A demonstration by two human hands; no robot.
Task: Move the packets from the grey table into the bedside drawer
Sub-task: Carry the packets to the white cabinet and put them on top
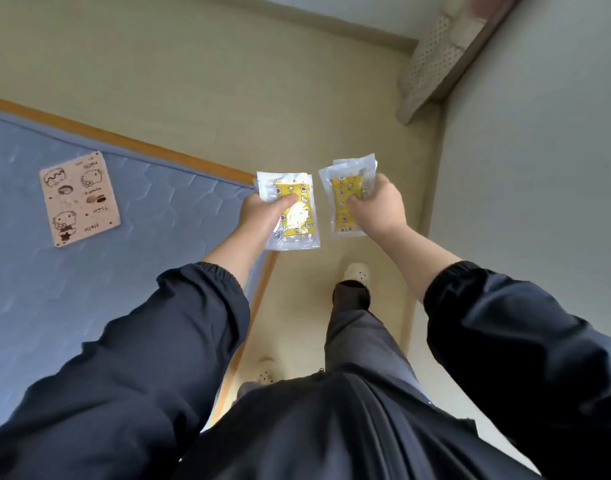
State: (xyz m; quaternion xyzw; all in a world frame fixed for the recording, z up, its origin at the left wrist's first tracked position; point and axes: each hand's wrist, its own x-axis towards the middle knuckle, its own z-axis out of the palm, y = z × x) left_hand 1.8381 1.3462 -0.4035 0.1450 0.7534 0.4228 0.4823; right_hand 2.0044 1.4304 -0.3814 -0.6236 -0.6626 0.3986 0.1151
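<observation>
Each hand carries packets over the floor: the left hand (259,211) pinches one stack (292,220), and the right hand (378,207) has its fingers curled round another (347,199). No drawer shows, so both grips should probably stay firm and level, as the slick wrappers could slide apart.

the left hand (259,216) is covering the left side of its packets (299,216); the right hand (378,209) is hiding much of the right stack (344,192). layers are overlapping too closely to count. the left edge is cutting off the mattress (89,289).
</observation>
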